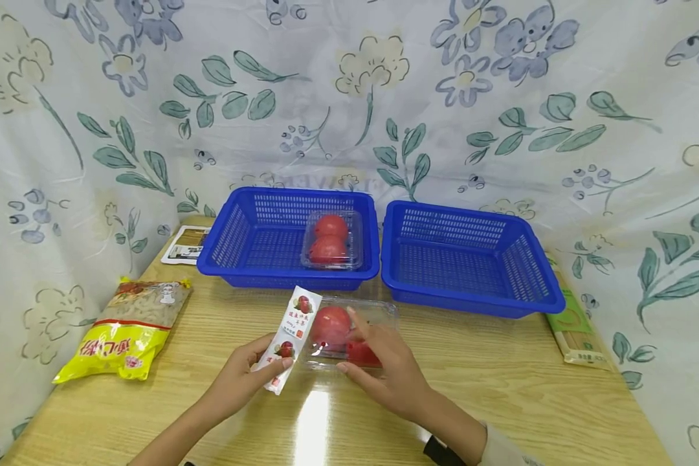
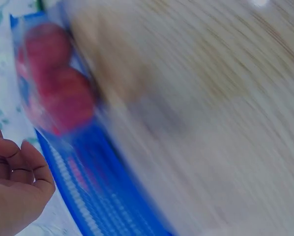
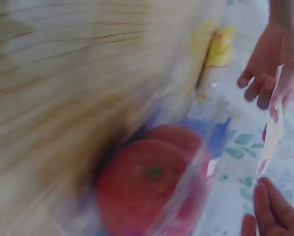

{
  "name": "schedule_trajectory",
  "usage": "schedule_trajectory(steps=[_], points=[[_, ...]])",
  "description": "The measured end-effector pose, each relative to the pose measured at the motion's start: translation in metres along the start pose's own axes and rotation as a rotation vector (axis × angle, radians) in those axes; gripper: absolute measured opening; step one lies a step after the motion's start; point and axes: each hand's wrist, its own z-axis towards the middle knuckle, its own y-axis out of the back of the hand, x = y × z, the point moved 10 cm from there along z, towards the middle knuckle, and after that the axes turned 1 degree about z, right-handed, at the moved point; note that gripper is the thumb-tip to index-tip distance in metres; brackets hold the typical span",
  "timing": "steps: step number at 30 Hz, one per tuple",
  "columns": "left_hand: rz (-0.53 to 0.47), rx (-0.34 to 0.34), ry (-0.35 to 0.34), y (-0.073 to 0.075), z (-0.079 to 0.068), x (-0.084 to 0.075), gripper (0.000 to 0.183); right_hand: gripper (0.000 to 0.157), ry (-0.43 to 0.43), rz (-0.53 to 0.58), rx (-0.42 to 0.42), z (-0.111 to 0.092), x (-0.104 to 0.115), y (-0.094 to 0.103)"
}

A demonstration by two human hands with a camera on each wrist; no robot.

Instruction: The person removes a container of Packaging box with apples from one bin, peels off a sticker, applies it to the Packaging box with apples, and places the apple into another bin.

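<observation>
Left hand (image 1: 249, 370) pinched a printed strip (image 1: 291, 330).
The strip tilted beside a clear box (image 1: 380, 310) of tomatoes (image 1: 330, 325) on the tabletop (image 1: 501, 375), before a blue basket (image 1: 285, 278); the right hand (image 1: 389, 370), its grip released, was at the box.

Yellow bag (image 1: 125, 330) lies left; green packet (image 1: 579, 327), right.

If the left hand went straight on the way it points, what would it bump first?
Probably the nearer clear box of red fruit, just past the white strip the left hand holds, though height is unclear.
</observation>
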Motion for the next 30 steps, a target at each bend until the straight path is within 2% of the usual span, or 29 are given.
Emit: schedule_trajectory(steps=[2,5,8,10,13,15,21,24,30], points=[[-0.026,0.025,-0.032,-0.012,0.0,-0.008,0.039,0.069,-0.07,0.107,0.087,0.004,0.0,-0.011],[-0.069,0.075,-0.077,-0.03,-0.001,-0.018,0.04,0.07,-0.194,0.199,0.18,0.005,-0.003,-0.026],[-0.103,0.12,-0.113,-0.045,-0.002,-0.025,0.039,0.068,-0.247,0.259,0.21,0.004,-0.003,-0.033],[-0.116,0.144,-0.127,-0.053,-0.004,-0.028,0.038,0.066,-0.233,0.247,0.197,0.004,0.0,-0.033],[-0.101,0.143,-0.125,-0.057,-0.004,-0.03,0.034,0.062,-0.202,0.263,0.168,0.004,0.003,-0.033],[-0.09,0.132,-0.123,-0.058,-0.004,-0.031,0.033,0.06,-0.182,0.252,0.148,0.003,0.004,-0.032],[-0.063,0.093,-0.138,-0.06,-0.003,-0.032,0.043,0.057,-0.207,0.328,0.121,-0.001,0.001,-0.035],[-0.064,0.105,-0.162,-0.062,-0.003,-0.034,0.045,0.055,-0.179,0.351,0.098,-0.002,0.003,-0.036],[-0.069,0.128,-0.201,-0.066,-0.003,-0.037,0.038,0.051,-0.129,0.372,0.077,-0.002,0.009,-0.036]])
